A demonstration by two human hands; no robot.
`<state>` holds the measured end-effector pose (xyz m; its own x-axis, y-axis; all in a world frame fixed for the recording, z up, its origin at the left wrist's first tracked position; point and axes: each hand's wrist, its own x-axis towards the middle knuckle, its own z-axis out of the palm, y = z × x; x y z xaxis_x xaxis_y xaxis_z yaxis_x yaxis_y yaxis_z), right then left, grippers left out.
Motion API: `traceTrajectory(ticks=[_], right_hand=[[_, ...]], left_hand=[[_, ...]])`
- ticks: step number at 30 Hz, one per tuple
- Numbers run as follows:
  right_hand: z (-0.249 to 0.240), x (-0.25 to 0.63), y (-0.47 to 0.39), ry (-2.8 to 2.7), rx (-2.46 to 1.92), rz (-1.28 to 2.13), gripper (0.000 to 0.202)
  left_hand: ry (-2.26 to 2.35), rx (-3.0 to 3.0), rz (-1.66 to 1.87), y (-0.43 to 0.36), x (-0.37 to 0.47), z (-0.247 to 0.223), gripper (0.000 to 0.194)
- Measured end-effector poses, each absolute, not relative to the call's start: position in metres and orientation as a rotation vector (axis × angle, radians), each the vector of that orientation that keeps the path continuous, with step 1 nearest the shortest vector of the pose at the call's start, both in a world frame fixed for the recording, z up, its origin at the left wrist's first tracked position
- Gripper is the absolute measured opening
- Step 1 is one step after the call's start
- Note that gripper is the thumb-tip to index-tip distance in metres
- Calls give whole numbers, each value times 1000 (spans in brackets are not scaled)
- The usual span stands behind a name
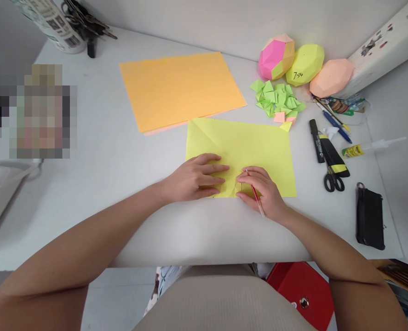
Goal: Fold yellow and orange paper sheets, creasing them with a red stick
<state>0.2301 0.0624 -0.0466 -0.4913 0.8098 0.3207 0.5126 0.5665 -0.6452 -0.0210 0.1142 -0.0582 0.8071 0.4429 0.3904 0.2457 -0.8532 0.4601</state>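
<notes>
A sheet of yellow paper (245,142) lies on the white table in front of me, with a faint slanting crease at its upper left. My left hand (204,177) rests flat on its lower left part, fingers stretched out to the right. On the lower middle of the sheet is my right hand (261,188), a slim red pen (255,192) tucked between its fingers. Its thumb and fingertips touch a small yellow paper piece (238,187) near the sheet's lower edge; whether it is separate from the sheet I cannot tell.
Orange paper sheets (183,89) lie behind. Small green paper pieces (276,99) are heaped beside several faceted paper shapes (304,64). At right are a black marker (316,140), scissors (333,179), a glue bottle (353,151) and a black pouch (370,218). Keys (86,23) sit back left.
</notes>
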Motion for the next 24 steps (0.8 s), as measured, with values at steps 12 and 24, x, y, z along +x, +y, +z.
traceTrajectory(ticks=[12,24], right_hand=[[-46,230,62,-2193,-1028,623,25],[-46,230,62,-2190,-1043,633,22]], left_hand=[[518,2601,689,114,-21,-57,21],[523,2576,679,114,-21,-57,21]])
